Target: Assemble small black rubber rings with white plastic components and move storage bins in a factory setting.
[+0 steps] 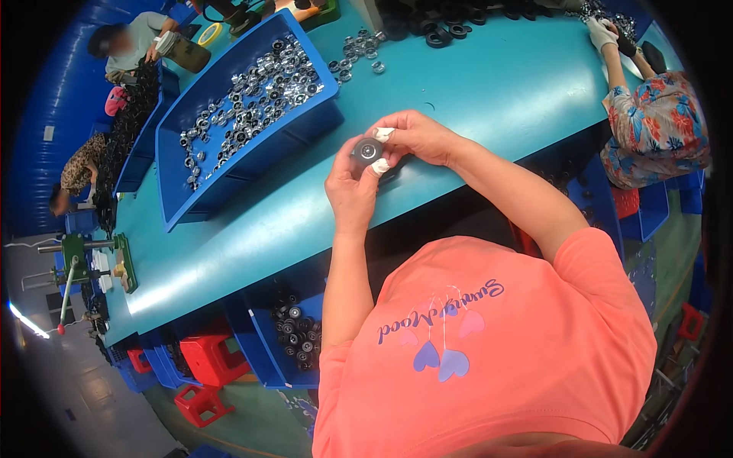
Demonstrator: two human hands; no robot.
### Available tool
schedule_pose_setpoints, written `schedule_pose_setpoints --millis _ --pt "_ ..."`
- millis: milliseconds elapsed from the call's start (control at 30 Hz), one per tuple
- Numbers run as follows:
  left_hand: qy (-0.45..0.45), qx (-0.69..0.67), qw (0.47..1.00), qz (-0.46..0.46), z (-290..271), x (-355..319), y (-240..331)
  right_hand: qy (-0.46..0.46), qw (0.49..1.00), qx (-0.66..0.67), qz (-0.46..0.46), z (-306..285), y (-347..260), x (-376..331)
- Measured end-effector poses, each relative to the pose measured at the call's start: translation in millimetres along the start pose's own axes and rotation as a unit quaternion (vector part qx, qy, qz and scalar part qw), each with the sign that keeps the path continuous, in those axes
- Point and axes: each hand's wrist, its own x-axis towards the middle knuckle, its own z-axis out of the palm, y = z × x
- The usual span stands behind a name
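Both my hands are closed around one small black toy wheel [368, 151] with a silvery centre, held over the front edge of the turquoise table [489, 103]. My left hand [351, 187] grips it from the left and below, its thumb wrapped in white tape. From the right, my right hand [418, 139] pinches it, with white tape on the thumb too. Just left of my hands stands a large blue bin [263, 156] holding many shiny silver-and-black wheel hubs [263, 99].
Loose hubs [359, 49] and black tyres [439, 37] lie at the table's far side. Below the table is a blue bin of finished-looking black wheels [298, 328]. A green hand press [76, 256] stands far left; co-workers sit left and right. Red stools [214, 359] stand below.
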Motion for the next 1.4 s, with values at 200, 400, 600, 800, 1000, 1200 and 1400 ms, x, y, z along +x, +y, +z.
schedule_pose_setpoints --millis 200,400,600,800,1000,1200,1400 --pt "0.036 0.149 0.979 0.135 -6.6 -8.6 -9.1 -0.02 0.997 -0.074 0.019 0.8 -8.7 -2.4" --pt "0.193 0.409 0.89 0.057 -132.1 -110.5 5.3 0.16 0.886 -0.418 -0.126 -66.8 -35.9 5.9" --pt "0.266 0.635 0.698 -0.197 -277.4 -267.1 36.3 0.497 0.629 -0.568 -0.188 -171.9 -57.6 37.0" --pt "0.295 0.448 0.843 -0.05 -192.3 -165.3 47.0 0.49 0.647 -0.562 -0.159 -197.3 -55.1 42.6" --pt "0.009 0.102 0.995 0.006 -37.0 -40.0 23.1 0.293 0.727 -0.517 -0.345 -69.8 -50.3 -1.5" --pt "-0.067 -0.263 0.958 -0.093 29.6 7.8 10.7 0.118 0.773 -0.538 -0.317 9.1 -22.5 -31.3" --pt "-0.108 -0.405 0.904 -0.09 -7.5 1.8 -16.8 0.205 0.822 -0.487 -0.213 -55.8 -41.1 34.9"
